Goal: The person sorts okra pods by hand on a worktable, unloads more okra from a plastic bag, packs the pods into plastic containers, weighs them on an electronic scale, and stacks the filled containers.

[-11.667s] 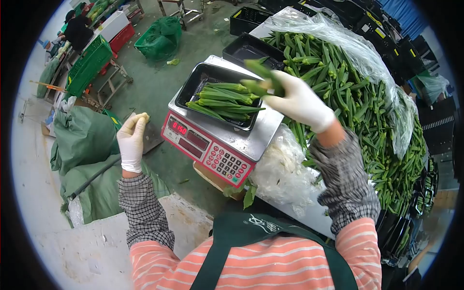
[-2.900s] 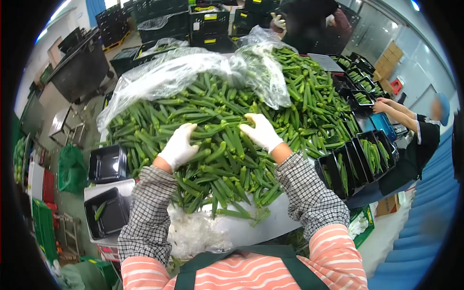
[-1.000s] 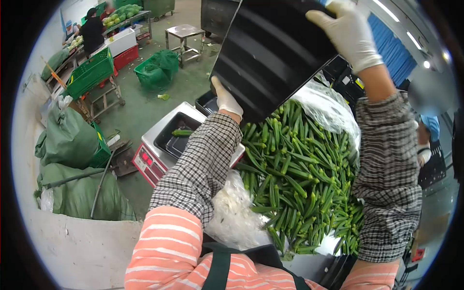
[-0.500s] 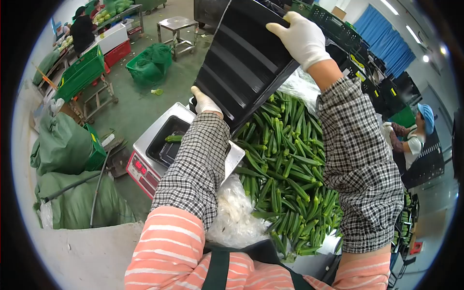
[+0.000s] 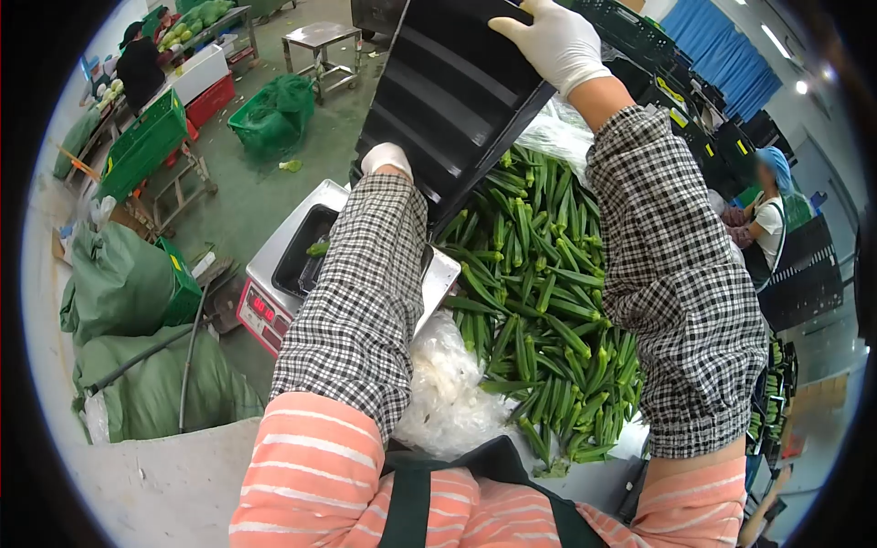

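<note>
Both my gloved hands hold a large black plastic crate [image 5: 448, 100], tilted up above the table. My left hand [image 5: 387, 161] grips its lower left edge, with the fingers partly hidden behind it. At the upper right corner, my right hand [image 5: 559, 47] is closed on the rim, thumb on the near face. Below the crate lies a big heap of green okra [image 5: 548, 310]. A digital scale [image 5: 260, 315] with a lit red display stands to the left, partly behind my left sleeve. On it sits a black tray [image 5: 297, 251] with a piece of okra [image 5: 317, 248] showing.
Crumpled clear plastic [image 5: 448, 393] lies between scale and okra. A green basket with netting [image 5: 271, 117] and a metal stool [image 5: 322, 38] stand on the floor. Green sacks [image 5: 160, 374] fill the lower left. A co-worker [image 5: 767, 215] stands at right near stacked black crates [image 5: 703, 151].
The crate and both my hands have shifted slightly up and left in view. My left hand's fingers look more curled at the crate's edge. The co-worker at right has turned and moved slightly.
</note>
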A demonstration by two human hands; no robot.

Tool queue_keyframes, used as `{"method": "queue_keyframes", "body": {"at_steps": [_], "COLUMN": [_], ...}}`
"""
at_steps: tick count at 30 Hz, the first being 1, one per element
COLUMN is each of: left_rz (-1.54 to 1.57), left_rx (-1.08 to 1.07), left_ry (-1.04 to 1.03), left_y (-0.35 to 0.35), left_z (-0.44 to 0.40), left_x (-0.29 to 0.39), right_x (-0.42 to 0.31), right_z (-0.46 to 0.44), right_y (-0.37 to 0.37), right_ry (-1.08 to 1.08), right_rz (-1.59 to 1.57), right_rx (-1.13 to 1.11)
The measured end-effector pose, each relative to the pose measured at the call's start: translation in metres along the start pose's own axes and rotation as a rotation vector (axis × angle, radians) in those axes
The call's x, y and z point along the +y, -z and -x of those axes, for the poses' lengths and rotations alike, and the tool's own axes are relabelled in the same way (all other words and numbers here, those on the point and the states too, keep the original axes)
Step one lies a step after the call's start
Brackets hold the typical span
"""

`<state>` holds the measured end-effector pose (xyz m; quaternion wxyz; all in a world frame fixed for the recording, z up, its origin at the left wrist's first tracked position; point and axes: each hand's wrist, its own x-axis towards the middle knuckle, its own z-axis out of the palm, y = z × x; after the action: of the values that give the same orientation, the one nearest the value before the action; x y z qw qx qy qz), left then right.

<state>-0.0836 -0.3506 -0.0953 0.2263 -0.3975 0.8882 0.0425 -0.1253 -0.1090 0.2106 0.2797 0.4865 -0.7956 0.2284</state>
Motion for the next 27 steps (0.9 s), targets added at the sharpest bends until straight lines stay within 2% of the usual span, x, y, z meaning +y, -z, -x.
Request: {"method": "queue_keyframes", "body": {"at_steps": [1, 2, 4, 7, 8, 10, 13, 16, 17, 18, 20, 22, 23, 24, 25, 26, 27], "left_rz": [0.122, -0.006, 0.325, 0.167, 0.211, 0.201, 0.296, 0.293, 0.238, 0.523, 0.529, 0.272, 0.222, 0.502, 0.358, 0.395, 0.516], "left_rx": [0.081, 0.036, 0.018, 0.051, 0.125, 0.087, 0.248, 0.313, 0.197, 0.157, 0.144, 0.349, 0.414, 0.487, 0.452, 0.564, 0.598], "left_ry": [0.037, 0.032, 0.117, 0.073, 0.107, 0.138, 0.1, 0.052, 0.016, 0.134, 0.187, 0.055, 0.12, 0.263, 0.319, 0.4, 0.37], "left_y": [0.04, 0.0, 0.022, 0.046, 0.041, 0.032, 0.018, 0.014, 0.018, 0.024, 0.015, 0.003, 0.002, 0.047, 0.062, 0.069, 0.087], "left_z": [0.099, 0.008, 0.032, 0.131, 0.133, 0.124, 0.124, 0.125, 0.121, 0.132, 0.104, 0.074, 0.042, 0.144, 0.142, 0.14, 0.158], "left_x": [0.018, 0.008, 0.029, 0.03, 0.031, 0.032, 0.025, 0.015, 0.015, 0.013, 0.012, -0.011, -0.013, -0.006, -0.02, -0.039, -0.062], "right_x": [0.003, 0.006, 0.003, -0.007, -0.011, -0.015, -0.024, -0.024, -0.021, -0.02, -0.023, -0.027, -0.033, -0.042, -0.05, -0.063, -0.075], "right_z": [0.0, 0.0, 0.002, 0.006, 0.006, 0.004, 0.005, 0.001, -0.001, -0.002, 0.0, 0.003, 0.006, 0.009, 0.012, 0.017, 0.023], "right_y": [-0.002, -0.006, -0.007, -0.001, 0.0, -0.005, -0.005, -0.005, -0.005, -0.005, -0.009, -0.015, -0.013, -0.012, -0.012, -0.009, -0.011], "right_ry": [-0.016, -0.034, -0.015, -0.004, 0.001, -0.028, -0.042, -0.042, -0.051, -0.061, -0.086, -0.048, -0.026, -0.009, 0.018, 0.049, 0.103], "right_rz": [0.019, 0.039, 0.003, -0.024, -0.029, -0.002, 0.022, 0.02, 0.021, 0.024, 0.008, 0.008, 0.017, 0.03, 0.028, 0.004, 0.027], "right_rx": [0.0, 0.0, 0.005, -0.018, -0.029, -0.046, -0.063, -0.076, -0.078, -0.083, -0.101, -0.082, -0.086, -0.092, -0.116, -0.145, -0.122]}}
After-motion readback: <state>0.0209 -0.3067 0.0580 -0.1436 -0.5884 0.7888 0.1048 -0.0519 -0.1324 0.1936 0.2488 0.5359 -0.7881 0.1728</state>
